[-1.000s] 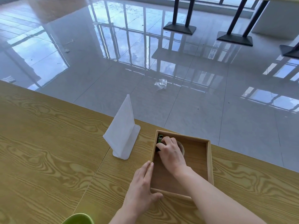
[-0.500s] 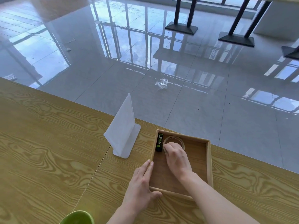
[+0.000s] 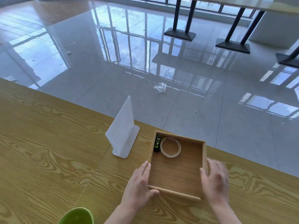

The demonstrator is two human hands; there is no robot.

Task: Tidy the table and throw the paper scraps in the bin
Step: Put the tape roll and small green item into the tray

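Hands frame a wooden tray on the wood-grain surface

Hands sit on either side of a shallow wooden tray (image 3: 178, 194) that rests on the light wood-grain surface (image 3: 48, 151), near its far edge. The left hand (image 3: 140, 183) lies flat against the tray's left wall, fingers straight and together, thumb hooked around the near left corner. The right hand (image 3: 216, 181) is at the tray's right wall with fingers spread and loosely curved; it is motion-blurred, so I cannot tell whether it is actually touching the wall. Neither hand is closed around anything.

Inside the tray, in the far left corner, a small black and green stick (image 3: 157, 143) lies along the left wall, and a roll of tape (image 3: 170, 147) lies flat just beside it to the right. The rest of the tray floor is bare wood.

Left of the tray, a white frosted sign stand (image 3: 123, 135) is upright on its flat base, close to the tray but apart from it. At the bottom edge of the view, the rim of a green container (image 3: 77, 215) shows, cut off by the frame.

Beyond the surface lies a glossy tiled floor (image 3: 113, 70). A crumpled clear wrapper (image 3: 160, 87) sits on it, and two small pale scraps (image 3: 69, 52) lie farther off to the left. Black table bases (image 3: 179, 33) stand at the far side.
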